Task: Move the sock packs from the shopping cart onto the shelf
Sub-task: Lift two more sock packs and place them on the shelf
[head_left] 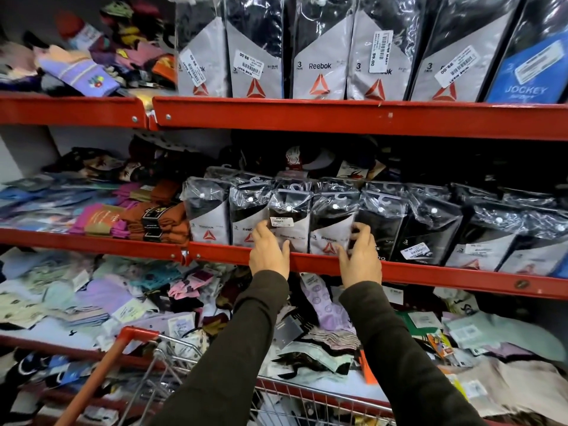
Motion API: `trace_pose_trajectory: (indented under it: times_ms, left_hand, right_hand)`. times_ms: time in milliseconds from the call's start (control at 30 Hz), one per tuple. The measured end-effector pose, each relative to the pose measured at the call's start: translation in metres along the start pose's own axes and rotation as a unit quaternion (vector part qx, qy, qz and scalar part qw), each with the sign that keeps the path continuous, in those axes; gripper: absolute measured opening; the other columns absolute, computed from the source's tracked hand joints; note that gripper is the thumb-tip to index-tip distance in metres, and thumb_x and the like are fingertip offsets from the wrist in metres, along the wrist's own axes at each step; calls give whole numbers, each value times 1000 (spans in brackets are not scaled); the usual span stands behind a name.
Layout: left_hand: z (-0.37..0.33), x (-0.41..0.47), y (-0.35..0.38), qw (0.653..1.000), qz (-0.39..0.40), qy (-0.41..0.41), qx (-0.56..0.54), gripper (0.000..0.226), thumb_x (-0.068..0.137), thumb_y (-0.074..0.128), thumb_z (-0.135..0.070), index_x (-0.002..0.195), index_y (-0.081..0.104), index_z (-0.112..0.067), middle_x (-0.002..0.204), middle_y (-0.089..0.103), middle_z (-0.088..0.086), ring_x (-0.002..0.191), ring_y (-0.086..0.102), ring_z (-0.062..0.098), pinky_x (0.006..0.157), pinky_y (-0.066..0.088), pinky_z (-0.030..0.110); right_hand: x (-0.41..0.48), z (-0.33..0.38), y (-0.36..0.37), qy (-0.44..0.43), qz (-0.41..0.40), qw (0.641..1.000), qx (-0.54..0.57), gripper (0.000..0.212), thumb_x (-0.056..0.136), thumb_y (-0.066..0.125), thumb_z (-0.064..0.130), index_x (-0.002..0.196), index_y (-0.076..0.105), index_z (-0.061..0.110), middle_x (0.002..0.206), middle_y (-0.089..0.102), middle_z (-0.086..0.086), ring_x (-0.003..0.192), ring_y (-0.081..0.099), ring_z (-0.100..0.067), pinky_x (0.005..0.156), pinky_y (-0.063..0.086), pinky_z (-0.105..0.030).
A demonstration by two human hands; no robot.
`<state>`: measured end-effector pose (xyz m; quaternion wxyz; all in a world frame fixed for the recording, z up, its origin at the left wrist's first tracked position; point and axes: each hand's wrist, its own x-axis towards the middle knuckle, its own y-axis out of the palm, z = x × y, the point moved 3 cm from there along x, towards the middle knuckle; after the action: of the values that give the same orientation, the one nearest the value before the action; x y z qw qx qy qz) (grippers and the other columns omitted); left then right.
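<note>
A row of clear-wrapped Reebok sock packs stands upright on the middle red shelf (430, 273). My left hand (269, 252) grips the lower left of a sock pack with a price sticker (292, 219). My right hand (361, 258) curls its fingers around the right edge of the neighbouring sock pack (332, 222); the two packs stand side by side between my hands. The shopping cart (172, 361), with wire sides and an orange handle (101, 373), sits below my arms. Its contents are mostly hidden by my sleeves.
More Reebok packs (319, 56) and a blue Jockey pack (528, 72) fill the top shelf. Loose coloured socks (92, 216) lie piled on the left of each shelf. The lowest shelf (338, 385) holds a jumble of mixed socks behind the cart.
</note>
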<state>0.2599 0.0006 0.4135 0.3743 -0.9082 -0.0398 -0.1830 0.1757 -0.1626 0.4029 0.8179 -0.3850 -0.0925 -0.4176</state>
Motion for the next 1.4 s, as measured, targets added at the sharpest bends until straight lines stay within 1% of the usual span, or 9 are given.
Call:
trace_pose_trajectory:
  times_ms: [333, 500, 667, 833, 933, 1033, 1133, 1267, 1400]
  left_hand:
    - [12, 4, -5, 996, 76, 5, 47, 58, 96, 66, -32, 141, 39, -8, 140, 54, 14, 120, 63, 32, 97, 51, 41]
    - [18, 4, -7, 992, 121, 20, -6, 70, 93, 71, -30, 148, 35, -7, 151, 46, 13, 135, 52, 31, 111, 44, 39]
    - [25, -1, -10, 979, 179, 22, -98, 88, 94, 71, -24, 160, 16, -6, 165, 28, 13, 151, 32, 26, 124, 31, 42]
    - [13, -16, -25, 993, 24, 93, -75, 91, 93, 69, -23, 161, 10, -18, 163, 23, 10, 143, 43, 27, 116, 32, 29]
    - [-9, -13, -38, 973, -62, 220, -12, 84, 93, 67, -23, 160, 17, -18, 161, 24, 7, 140, 47, 26, 117, 41, 37]
    - [-34, 4, -37, 947, -45, 294, 124, 88, 90, 69, -28, 160, 17, -16, 166, 18, 7, 156, 15, 29, 128, 14, 48]
    - [-52, 24, -27, 921, 19, 296, 253, 104, 84, 75, -34, 161, 9, -13, 170, 3, 8, 158, -2, 29, 128, -3, 46]
    - [-57, 35, -15, 893, 60, 295, 335, 110, 82, 78, -30, 161, 5, -10, 168, 12, 9, 158, 7, 28, 129, -1, 46]
    - [-55, 32, -10, 891, 42, 290, 346, 108, 81, 77, -25, 161, 6, -11, 167, 18, 8, 157, 12, 28, 129, 1, 46]
  right_hand:
    - [6, -8, -4, -11, 28, 1000, 3, 41, 95, 63, 13, 131, 44, 16, 125, 62, -8, 95, 69, -28, 84, 58, -48]
    - [8, -12, -10, -24, 38, 998, 33, 43, 93, 65, 9, 131, 46, 18, 115, 65, -5, 83, 69, -23, 84, 58, -48]
    - [13, -18, -16, -35, 45, 996, 68, 45, 90, 68, 4, 129, 50, 20, 101, 63, 1, 71, 65, -13, 81, 59, -41]
    - [12, -20, -23, -21, 28, 994, 102, 48, 87, 71, 0, 128, 53, 18, 101, 62, 0, 71, 63, -10, 82, 61, -42]
    - [10, -8, -38, -81, -58, 990, 104, 49, 84, 72, 2, 125, 51, 18, 111, 51, 1, 87, 59, -15, 86, 59, -41]
    - [20, 18, -51, -195, -98, 975, 43, 52, 83, 73, 12, 130, 50, 14, 125, 49, -5, 117, 52, -21, 106, 48, -43]
    - [38, 49, -50, -276, -28, 958, -76, 77, 83, 76, 23, 148, 37, 8, 147, 44, -14, 141, 38, -28, 120, 32, -45]
    - [57, 63, -23, -310, 129, 906, -258, 100, 87, 71, 33, 159, 9, 5, 166, 18, -13, 155, 13, -28, 129, 4, -42]
    - [59, 53, -15, -314, 126, 885, -320, 92, 90, 66, 44, 159, 14, 9, 164, 23, -8, 153, 20, -24, 128, 8, -40]
